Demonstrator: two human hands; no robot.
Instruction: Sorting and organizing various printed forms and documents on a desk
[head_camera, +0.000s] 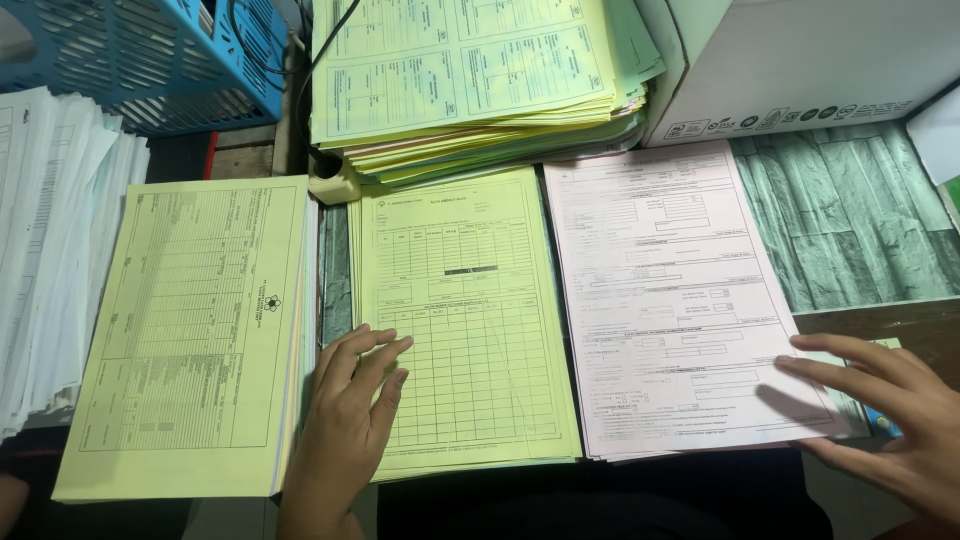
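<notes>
Head view: the left hand lies flat, fingers loosely spread, on the lower left corner of the middle yellow form stack; the right hand, fingers spread, touches the lower right edge of the pink form stack. Steady flat pressure looks best for keeping sheets squared, with the left yellow pile just beside.

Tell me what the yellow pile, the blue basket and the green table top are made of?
The yellow pile under the left hand looks like thin matte paper: printed forms, with layered sheet edges showing. The blue basket seems to be hard plastic, moulded into an open grid with a slight shine. The green table top looks like stone blocks, but is probably a smooth printed covering; that is uncertain.
</notes>
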